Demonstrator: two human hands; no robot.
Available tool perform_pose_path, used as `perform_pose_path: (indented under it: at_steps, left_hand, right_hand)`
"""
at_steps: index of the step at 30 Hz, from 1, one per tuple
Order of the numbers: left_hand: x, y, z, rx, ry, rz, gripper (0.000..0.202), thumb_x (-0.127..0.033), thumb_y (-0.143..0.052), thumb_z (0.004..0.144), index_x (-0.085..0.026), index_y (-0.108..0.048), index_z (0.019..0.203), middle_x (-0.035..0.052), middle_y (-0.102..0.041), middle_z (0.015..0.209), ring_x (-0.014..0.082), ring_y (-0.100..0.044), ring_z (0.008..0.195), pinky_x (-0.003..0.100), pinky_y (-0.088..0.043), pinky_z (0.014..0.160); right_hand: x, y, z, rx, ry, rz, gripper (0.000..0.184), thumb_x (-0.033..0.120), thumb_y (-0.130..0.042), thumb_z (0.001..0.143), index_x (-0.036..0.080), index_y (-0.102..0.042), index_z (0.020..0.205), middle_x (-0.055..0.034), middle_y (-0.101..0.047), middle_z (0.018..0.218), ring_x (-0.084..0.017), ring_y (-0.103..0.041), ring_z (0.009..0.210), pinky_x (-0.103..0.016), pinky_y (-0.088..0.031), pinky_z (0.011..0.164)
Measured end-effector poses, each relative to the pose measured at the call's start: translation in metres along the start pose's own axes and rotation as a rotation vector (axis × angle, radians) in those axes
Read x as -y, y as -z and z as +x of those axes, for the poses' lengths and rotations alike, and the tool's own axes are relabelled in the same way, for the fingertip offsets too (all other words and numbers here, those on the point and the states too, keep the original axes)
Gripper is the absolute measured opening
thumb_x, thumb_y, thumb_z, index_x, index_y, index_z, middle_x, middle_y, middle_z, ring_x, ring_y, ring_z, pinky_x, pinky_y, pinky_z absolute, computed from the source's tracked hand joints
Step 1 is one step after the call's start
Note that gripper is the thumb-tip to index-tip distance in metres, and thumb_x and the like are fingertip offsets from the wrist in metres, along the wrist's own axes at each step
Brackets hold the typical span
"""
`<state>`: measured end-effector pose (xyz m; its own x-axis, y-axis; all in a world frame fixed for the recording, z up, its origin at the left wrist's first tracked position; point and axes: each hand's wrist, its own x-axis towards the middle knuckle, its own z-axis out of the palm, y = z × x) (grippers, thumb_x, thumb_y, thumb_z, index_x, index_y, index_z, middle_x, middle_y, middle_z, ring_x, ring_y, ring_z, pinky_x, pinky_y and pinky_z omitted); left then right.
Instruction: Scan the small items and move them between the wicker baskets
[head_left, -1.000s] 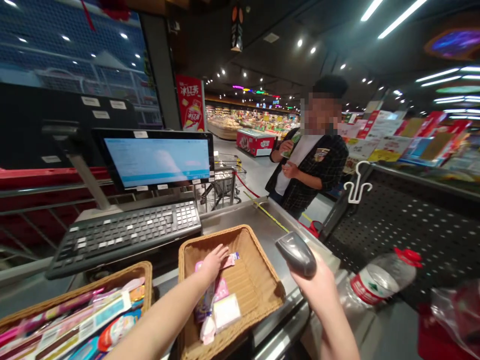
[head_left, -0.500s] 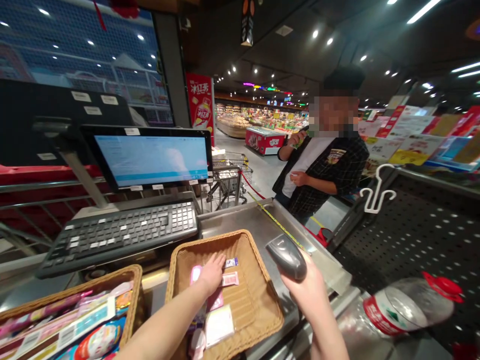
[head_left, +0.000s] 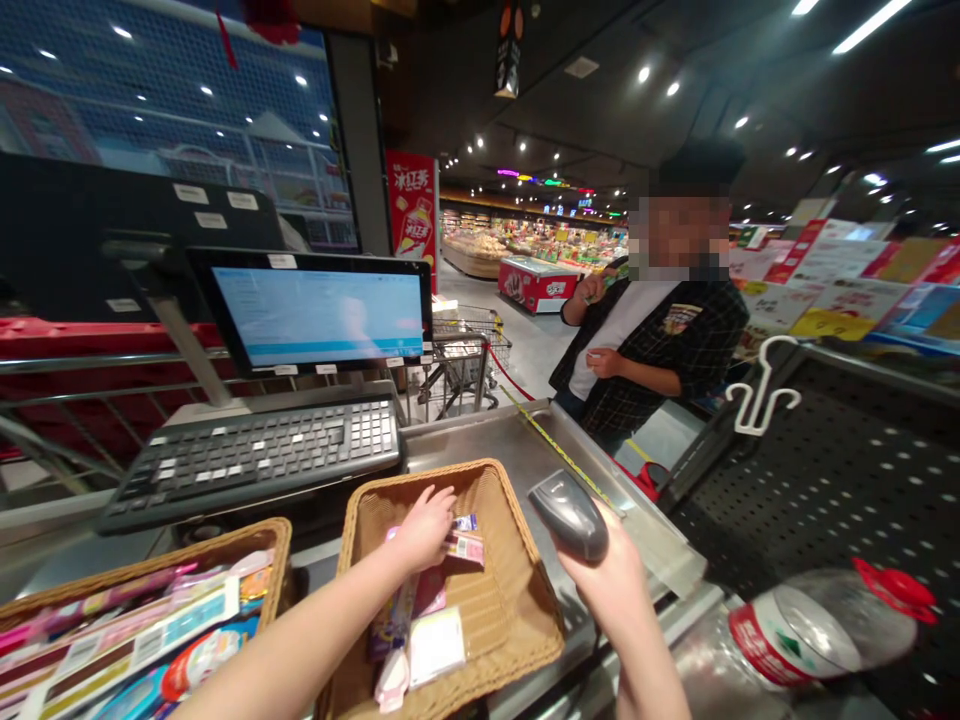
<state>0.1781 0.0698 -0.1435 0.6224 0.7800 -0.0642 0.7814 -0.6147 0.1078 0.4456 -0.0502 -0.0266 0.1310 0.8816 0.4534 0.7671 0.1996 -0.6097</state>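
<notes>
My left hand [head_left: 421, 527] reaches into a wicker basket [head_left: 517, 520] and pinches a small pink packet [head_left: 466, 548] just above the other packets [head_left: 431, 640] lying in it. My right hand [head_left: 611, 585] grips a grey handheld barcode scanner [head_left: 570, 514], held over the basket's right rim with its head turned toward the packet. The basket stands on a steel checkout counter [head_left: 487, 440].
A keyboard [head_left: 255, 458] and a lit screen [head_left: 322, 315] stand behind the basket. A second basket [head_left: 255, 535] full of packets is at the lower left. A plastic bottle [head_left: 817, 625] lies at the right. A person in a checked shirt [head_left: 660, 350] stands across the counter.
My left hand has closed on the pink packet and lifted it slightly off the basket floor. The scanner has shifted a little left toward it. The view has drifted right.
</notes>
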Motion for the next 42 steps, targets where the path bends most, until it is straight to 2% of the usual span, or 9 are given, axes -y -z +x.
perform_pose_path:
  at_steps: [2,5,7,13,18,24,30,36,42]
  left_hand:
    - [-0.002,0.02,-0.01,-0.081,-0.03,-0.021,0.035,-0.028,-0.065,0.067,-0.017,-0.067,0.1,0.0162,-0.055,0.137,0.0325,-0.034,0.141,0.052,-0.011,0.121]
    - [-0.001,0.052,-0.033,-0.33,-0.071,-0.041,0.021,-0.024,-0.061,0.075,-0.019,-0.063,0.095,0.0144,-0.055,0.139,0.0317,-0.034,0.141,0.057,-0.012,0.119]
    - [0.002,0.074,-0.051,-0.436,-0.061,-0.005,0.021,-0.022,-0.059,0.078,-0.02,-0.059,0.099,0.0128,-0.051,0.144,0.0302,-0.031,0.143,0.058,-0.013,0.119]
    - [0.03,0.132,-0.108,-0.634,0.036,0.13,0.022,-0.03,-0.058,0.084,-0.021,-0.059,0.103,0.0134,-0.045,0.149,0.0321,-0.031,0.143,0.06,-0.014,0.117]
    - [0.053,0.164,-0.163,-0.767,0.143,0.25,0.022,-0.034,-0.057,0.086,-0.022,-0.063,0.103,0.011,-0.045,0.15,0.033,-0.029,0.144,0.061,-0.01,0.117]
    - [0.068,0.181,-0.225,-0.858,0.214,0.3,0.021,-0.036,-0.059,0.087,-0.023,-0.067,0.102,0.0093,-0.048,0.148,0.033,-0.034,0.142,0.062,-0.004,0.118]
    - [0.086,0.186,-0.281,-0.945,0.309,0.292,0.021,-0.033,-0.065,0.084,-0.023,-0.069,0.102,0.0089,-0.049,0.148,0.031,-0.036,0.142,0.059,0.0,0.12]
    - [0.108,0.188,-0.33,-0.94,0.391,0.303,0.022,-0.032,-0.069,0.082,-0.024,-0.069,0.103,0.0081,-0.045,0.15,0.0297,-0.035,0.143,0.058,-0.001,0.12]
    - [0.121,0.184,-0.358,-0.933,0.457,0.285,0.022,-0.029,-0.069,0.082,-0.024,-0.069,0.103,0.0081,-0.042,0.152,0.0298,-0.033,0.143,0.058,-0.001,0.12]
  right_hand:
    - [0.004,0.001,0.0,0.002,0.002,0.0,0.035,0.034,-0.062,0.076,0.02,-0.071,0.107,-0.0109,-0.071,0.108,-0.029,-0.065,0.102,-0.043,-0.052,0.091]
    - [0.015,0.0,0.0,0.017,0.023,0.014,0.032,0.034,-0.06,0.077,0.021,-0.071,0.104,-0.0111,-0.071,0.11,-0.029,-0.065,0.104,-0.046,-0.049,0.095]
    - [0.024,-0.003,0.0,0.013,0.036,0.027,0.033,0.035,-0.06,0.077,0.021,-0.071,0.104,-0.0118,-0.071,0.111,-0.03,-0.064,0.106,-0.048,-0.047,0.098]
    - [0.063,-0.024,0.003,0.006,0.118,0.073,0.039,0.035,-0.061,0.074,0.018,-0.069,0.107,-0.0141,-0.07,0.113,-0.033,-0.063,0.109,-0.054,-0.045,0.099]
    - [0.113,-0.046,0.001,-0.018,0.221,0.084,0.042,0.025,-0.057,0.071,0.019,-0.066,0.112,-0.0118,-0.07,0.116,-0.031,-0.061,0.115,-0.053,-0.039,0.107]
    - [0.187,-0.07,-0.01,0.007,0.329,0.105,0.041,0.018,-0.06,0.067,0.019,-0.066,0.108,-0.0123,-0.068,0.117,-0.032,-0.058,0.117,-0.048,-0.042,0.104]
    - [0.25,-0.092,-0.034,0.106,0.439,0.138,0.039,0.012,-0.06,0.067,0.021,-0.067,0.105,-0.0103,-0.067,0.115,-0.033,-0.057,0.115,-0.053,-0.04,0.102]
    - [0.29,-0.11,-0.056,0.173,0.503,0.166,0.039,0.013,-0.061,0.068,0.021,-0.067,0.107,-0.0101,-0.068,0.113,-0.032,-0.056,0.116,-0.051,-0.04,0.103]
    - [0.314,-0.124,-0.072,0.243,0.508,0.158,0.037,0.013,-0.061,0.069,0.023,-0.069,0.104,-0.0092,-0.067,0.115,-0.032,-0.055,0.119,-0.05,-0.041,0.103]
